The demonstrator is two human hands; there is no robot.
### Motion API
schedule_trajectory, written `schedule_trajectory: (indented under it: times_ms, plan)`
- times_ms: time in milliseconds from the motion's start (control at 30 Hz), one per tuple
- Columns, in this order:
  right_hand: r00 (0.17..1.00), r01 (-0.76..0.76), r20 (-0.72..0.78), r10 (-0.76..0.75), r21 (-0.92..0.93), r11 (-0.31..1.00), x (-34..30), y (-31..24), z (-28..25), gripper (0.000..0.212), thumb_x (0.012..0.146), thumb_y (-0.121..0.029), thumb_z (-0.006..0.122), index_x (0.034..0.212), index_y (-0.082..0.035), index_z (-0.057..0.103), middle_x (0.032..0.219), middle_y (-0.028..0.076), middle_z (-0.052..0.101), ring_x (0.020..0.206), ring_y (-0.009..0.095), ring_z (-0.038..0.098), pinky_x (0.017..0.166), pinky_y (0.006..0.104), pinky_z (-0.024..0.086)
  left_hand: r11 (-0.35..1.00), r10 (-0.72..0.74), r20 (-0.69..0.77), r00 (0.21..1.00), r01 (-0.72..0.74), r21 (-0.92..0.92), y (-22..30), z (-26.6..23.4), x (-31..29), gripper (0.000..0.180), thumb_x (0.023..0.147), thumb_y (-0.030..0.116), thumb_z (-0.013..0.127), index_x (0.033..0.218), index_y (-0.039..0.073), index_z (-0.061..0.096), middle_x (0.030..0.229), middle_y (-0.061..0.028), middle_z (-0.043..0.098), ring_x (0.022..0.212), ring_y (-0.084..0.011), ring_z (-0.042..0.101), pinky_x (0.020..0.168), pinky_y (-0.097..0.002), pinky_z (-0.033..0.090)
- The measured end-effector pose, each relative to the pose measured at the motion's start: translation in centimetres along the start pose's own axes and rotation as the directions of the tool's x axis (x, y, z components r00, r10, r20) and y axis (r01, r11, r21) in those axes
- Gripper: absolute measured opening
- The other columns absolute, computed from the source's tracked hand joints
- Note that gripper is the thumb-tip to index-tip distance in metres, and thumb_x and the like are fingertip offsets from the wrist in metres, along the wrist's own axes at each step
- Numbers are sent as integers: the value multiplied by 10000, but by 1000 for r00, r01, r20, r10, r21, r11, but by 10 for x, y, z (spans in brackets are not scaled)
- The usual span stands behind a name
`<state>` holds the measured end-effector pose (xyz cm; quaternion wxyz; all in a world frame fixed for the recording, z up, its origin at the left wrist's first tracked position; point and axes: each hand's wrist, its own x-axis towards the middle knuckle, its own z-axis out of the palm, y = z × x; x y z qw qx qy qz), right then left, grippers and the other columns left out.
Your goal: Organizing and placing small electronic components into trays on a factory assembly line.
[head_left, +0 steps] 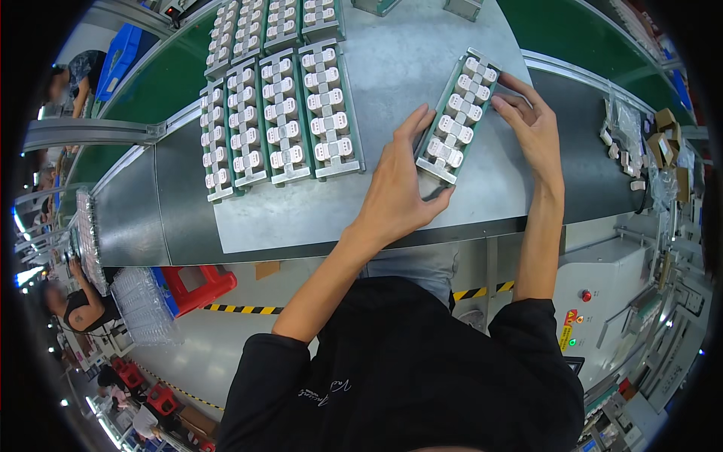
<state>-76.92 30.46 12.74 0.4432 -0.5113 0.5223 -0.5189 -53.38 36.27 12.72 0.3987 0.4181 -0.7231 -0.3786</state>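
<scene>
A long metal-and-green fixture (449,163) lies tilted on the grey metal sheet, its far end leaning right. Small white blocks (463,108) sit along it in a row, with a grey strip down their middle. My left hand (395,190) is curved about its left side, fingers along the edge and thumb by the near end. At the upper right side, my right hand (533,124) grips the edge with bent fingers and thumb. The fingertips under the edges are partly hidden. To the left, several similar loaded fixtures (329,113) stand side by side in two rows.
The metal sheet (392,68) covers a dark bench (128,203). More metal fixtures (462,7) show at the far edge. Plastic bags and white pieces (623,135) lie at right. A red stool (197,286) and clear trays (143,309) stand lower left, near a seated person (83,305).
</scene>
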Motion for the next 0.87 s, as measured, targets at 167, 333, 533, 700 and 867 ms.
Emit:
schedule_trajectory:
  times_ms: [167, 333, 533, 700, 867]
  plan:
    - [1000, -6, 27, 9, -96, 995, -1, -8, 1, 559, 872, -108, 702, 1337, 90, 465, 1060, 159, 641, 970, 203, 651, 839, 288, 536, 999, 20, -16, 1000, -19, 51, -1, 3, 0, 1011, 668, 81, 816, 1457, 31, 186, 1404, -209, 427, 1298, -345, 437, 1097, -418, 336]
    - [969, -243, 35, 246, -65, 968, -16, -25, 19, 579, 894, -160, 680, 1355, 94, 439, 1006, 172, 642, 778, 214, 694, 622, 289, 590, 999, 36, -38, 999, -35, 25, -3, 2, 0, 1002, 664, 117, 831, 1454, 12, 224, 1402, -208, 438, 1247, -379, 460, 1047, -422, 373]
    - [961, -271, 25, 275, -103, 957, -18, -27, 20, 591, 903, -187, 667, 1363, 95, 427, 875, 167, 670, 708, 209, 696, 608, 277, 584, 999, 18, 1, 1000, -18, 32, -2, 0, 0, 1026, 664, 104, 839, 1462, 32, 198, 1428, -210, 414, 1300, -338, 442, 1087, -414, 352]
    - [976, -218, -13, 218, -74, 973, -18, -25, 28, 572, 906, -171, 650, 1362, 96, 430, 789, 155, 672, 654, 196, 689, 578, 270, 572, 999, 27, -22, 999, -26, 25, -2, 1, 0, 1006, 656, 113, 844, 1451, 20, 234, 1407, -206, 438, 1272, -360, 455, 1065, -422, 365]
    - [976, -214, -7, 215, -142, 966, -18, -27, 31, 546, 909, -154, 634, 1356, 95, 443, 750, 138, 671, 611, 182, 678, 548, 259, 556, 999, 13, -16, 1000, -12, 41, -2, 0, -2, 1037, 643, 142, 869, 1453, 40, 229, 1416, -198, 441, 1303, -351, 438, 1087, -421, 349]
